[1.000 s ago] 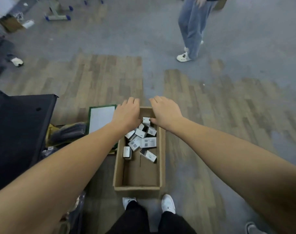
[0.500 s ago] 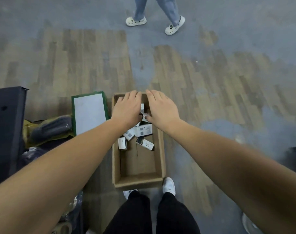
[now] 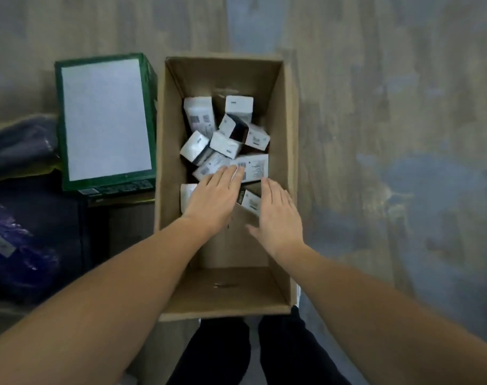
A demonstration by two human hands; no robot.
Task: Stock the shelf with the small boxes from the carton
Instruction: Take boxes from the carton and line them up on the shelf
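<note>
The cardboard carton [image 3: 288,162] fills the centre of the frame, with a green-edged box [image 3: 105,119] just left of it. The small boxes [image 3: 228,140] sit jumbled in the carton's upper half, no shelf in sight. Left hand [image 3: 213,198] is flat, fingers straight, tips resting on a box; right hand [image 3: 277,215] is open too, holding nothing. Honestly the pile's so loose and tilted that grabbing several at once could spill or crush a few.
</note>
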